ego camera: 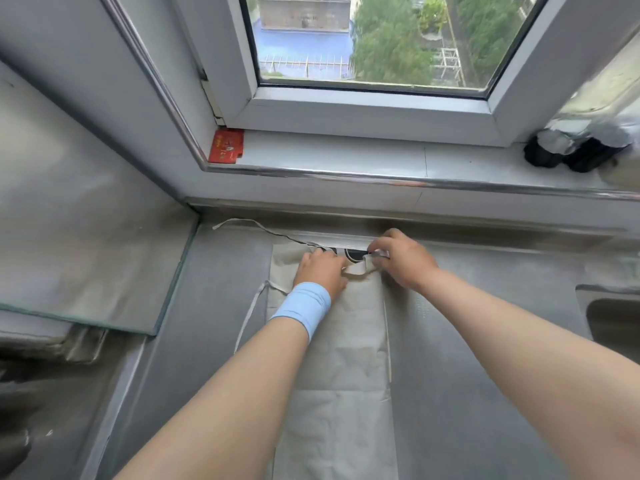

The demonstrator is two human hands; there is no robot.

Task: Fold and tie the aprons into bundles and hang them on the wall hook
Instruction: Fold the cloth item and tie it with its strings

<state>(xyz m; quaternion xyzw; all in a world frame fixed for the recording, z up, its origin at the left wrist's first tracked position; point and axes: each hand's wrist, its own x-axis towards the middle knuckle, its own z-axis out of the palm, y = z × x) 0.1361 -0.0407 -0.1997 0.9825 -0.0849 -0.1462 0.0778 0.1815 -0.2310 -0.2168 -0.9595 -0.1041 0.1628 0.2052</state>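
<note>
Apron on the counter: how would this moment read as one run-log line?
step: folding | apron: flat on counter | left hand: rests on top end | right hand: pinches strap | hung: not yet

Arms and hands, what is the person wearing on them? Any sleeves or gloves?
No sleeves or gloves show at all. A wide light-blue wristband wraps the left wrist, just behind the left hand. The right hand and its wrist wear nothing.

Home kitchen: grey countertop [214,289], steel sink [609,320] at right, window [374,39] above tiled sill [329,154].
</note>
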